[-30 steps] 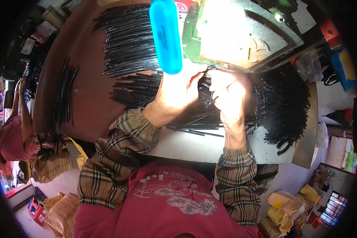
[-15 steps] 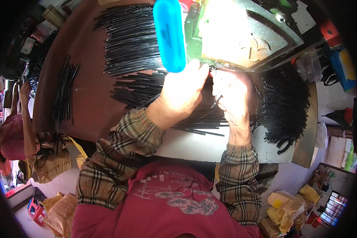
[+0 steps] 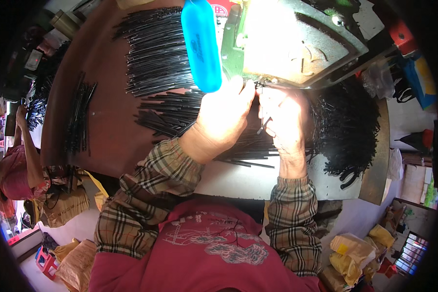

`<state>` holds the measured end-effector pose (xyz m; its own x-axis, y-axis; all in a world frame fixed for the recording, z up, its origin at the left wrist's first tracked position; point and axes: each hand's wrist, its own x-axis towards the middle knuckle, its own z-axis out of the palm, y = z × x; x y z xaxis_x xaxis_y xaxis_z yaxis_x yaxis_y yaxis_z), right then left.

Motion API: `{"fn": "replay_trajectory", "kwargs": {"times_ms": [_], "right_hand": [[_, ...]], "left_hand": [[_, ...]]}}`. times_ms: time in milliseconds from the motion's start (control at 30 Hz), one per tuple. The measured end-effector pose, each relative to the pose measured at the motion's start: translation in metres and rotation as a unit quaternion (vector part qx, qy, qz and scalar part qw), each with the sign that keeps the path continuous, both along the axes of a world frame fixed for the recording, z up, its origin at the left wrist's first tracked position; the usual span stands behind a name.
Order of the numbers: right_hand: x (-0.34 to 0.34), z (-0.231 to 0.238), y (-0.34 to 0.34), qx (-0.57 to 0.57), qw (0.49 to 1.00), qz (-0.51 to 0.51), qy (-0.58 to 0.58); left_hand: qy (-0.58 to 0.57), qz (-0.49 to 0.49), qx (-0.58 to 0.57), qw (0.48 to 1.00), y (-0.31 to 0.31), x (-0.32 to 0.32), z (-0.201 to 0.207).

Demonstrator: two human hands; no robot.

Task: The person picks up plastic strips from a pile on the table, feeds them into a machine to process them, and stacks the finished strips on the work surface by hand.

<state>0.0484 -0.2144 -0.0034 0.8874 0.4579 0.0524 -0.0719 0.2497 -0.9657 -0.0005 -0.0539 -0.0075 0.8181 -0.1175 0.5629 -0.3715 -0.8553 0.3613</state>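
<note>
Both my hands meet at the lower edge of a brightly lit metal machine (image 3: 297,46). My left hand (image 3: 221,119) is closed in a pinch, thumb and fingertips against the small dark part (image 3: 261,82) at that edge; glare hides what it grips. My right hand (image 3: 288,124), just right of it, is closed around a thin black strip (image 3: 264,125), whose lower end sticks out below the fingers. A blue, rounded bar-shaped piece (image 3: 202,48) hangs above my left hand. Loose black strips (image 3: 173,109) lie beside and beneath my left wrist.
A neat row of black strips (image 3: 155,53) covers the brown tabletop (image 3: 109,112), with a smaller bundle (image 3: 80,114) farther left. Right of my hands lies a thick black heap (image 3: 350,131). At the far left a co-worker's arm (image 3: 29,151) shows. Paper sacks (image 3: 353,253) stand at lower right.
The view has shifted slightly. Both my hands stay at the machine's edge with nearly the same grip. The co-worker's arms at the far left have moved a little.
</note>
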Motion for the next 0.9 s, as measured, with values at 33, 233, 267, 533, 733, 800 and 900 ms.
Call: {"fn": "replay_trajectory", "kwargs": {"times_ms": [33,233,267,533,733,800,900], "right_hand": [[0.000,0.001,0.001,0.002,1.000,0.001,-0.002],[-0.001,-0.007,0.004,0.003,1.000,-0.007,-0.003],[-0.001,-0.005,0.004,0.004,1.000,-0.005,-0.006],[0.010,-0.018,-0.001,0.048,0.986,0.008,0.159],[0.006,-0.029,0.001,0.075,0.994,-0.013,0.081],[0.006,-0.030,0.003,0.073,0.994,-0.023,0.076],[0.005,-0.027,0.004,0.064,0.995,-0.049,0.059]], "left_hand": [[-0.009,-0.002,-0.004,1.000,0.000,-0.001,0.000],[0.049,-0.069,-0.166,0.982,0.028,-0.004,0.010],[0.040,-0.074,-0.291,0.953,0.030,-0.005,0.004],[0.341,-0.072,-0.557,0.754,0.057,-0.011,0.022],[0.296,-0.101,-0.628,0.713,0.043,-0.004,0.032],[0.290,-0.148,-0.630,0.705,0.044,0.000,0.030],[0.288,-0.146,-0.614,0.720,0.040,0.007,0.025]]}}
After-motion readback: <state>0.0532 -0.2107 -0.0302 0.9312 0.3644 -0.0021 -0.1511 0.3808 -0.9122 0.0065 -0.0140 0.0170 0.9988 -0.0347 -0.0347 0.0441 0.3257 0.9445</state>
